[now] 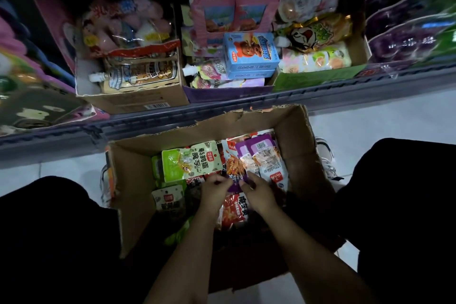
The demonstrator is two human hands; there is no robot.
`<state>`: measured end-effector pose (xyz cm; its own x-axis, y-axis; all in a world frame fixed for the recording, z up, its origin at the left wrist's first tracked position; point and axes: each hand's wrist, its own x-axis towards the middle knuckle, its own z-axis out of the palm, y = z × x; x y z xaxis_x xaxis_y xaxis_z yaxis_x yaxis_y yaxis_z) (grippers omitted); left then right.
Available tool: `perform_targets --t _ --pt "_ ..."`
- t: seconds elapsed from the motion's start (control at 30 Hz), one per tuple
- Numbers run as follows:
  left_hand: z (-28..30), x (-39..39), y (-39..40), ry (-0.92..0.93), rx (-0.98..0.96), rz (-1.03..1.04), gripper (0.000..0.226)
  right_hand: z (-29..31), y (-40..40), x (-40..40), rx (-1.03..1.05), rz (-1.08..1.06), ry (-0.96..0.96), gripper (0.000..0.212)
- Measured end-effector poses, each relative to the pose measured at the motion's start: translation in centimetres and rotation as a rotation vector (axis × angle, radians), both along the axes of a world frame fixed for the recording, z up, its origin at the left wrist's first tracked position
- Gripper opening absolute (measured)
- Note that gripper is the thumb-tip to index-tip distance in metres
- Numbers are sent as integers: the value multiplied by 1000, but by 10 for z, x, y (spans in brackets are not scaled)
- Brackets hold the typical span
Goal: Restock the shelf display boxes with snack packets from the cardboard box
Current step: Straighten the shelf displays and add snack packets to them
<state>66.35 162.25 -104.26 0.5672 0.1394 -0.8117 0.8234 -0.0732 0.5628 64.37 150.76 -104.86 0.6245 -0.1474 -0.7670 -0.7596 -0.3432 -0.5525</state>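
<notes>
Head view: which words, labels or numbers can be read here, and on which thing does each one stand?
"鹌鹑蛋": green packet in the cardboard box.
"魔芋爽": red packet under the hands.
Barcode, digits too small: shelf carton.
Blue box, purple packet, white packets: print too blurred to read.

one cardboard box [293, 128], two hands [216, 189], three display boxes [138, 101]

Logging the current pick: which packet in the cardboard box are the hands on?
The purple packet at mid-box: left hand and right hand both pinch its near end. The light green packet and red packet lie untouched.
</notes>
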Motion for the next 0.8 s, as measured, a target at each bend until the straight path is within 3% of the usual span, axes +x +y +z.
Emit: perform_targets --t 0.17,0.3,0.4,0.43,0.53,0.6,0.7,0.8 --pt "28 6 20 -23 -176 -23 17 17 4 4 59 -61 -26 46" --pt "57 13 37 -71 -284 -70 25 45 -1 13 373 -323 13 41" --pt "84 18 41 -120 -276 -161 28 73 -4 22 502 -404 -64 16" --pt "94 20 42 -140 -271 -177 28 84 -5 25 530 -424 -97 16" --pt "130 25 44 -213 -265 -250 21 119 -8 32 560 -404 -165 25" --pt "157 25 44 -258 -282 -281 4 146 -10 36 564 -368 -197 26" --pt "199 29 43 -370 -216 -313 26 194 -12 39 540 -288 -296 23" --pt "243 34 44 -476 -121 -289 19 240 -12 39 500 -198 -408 22"
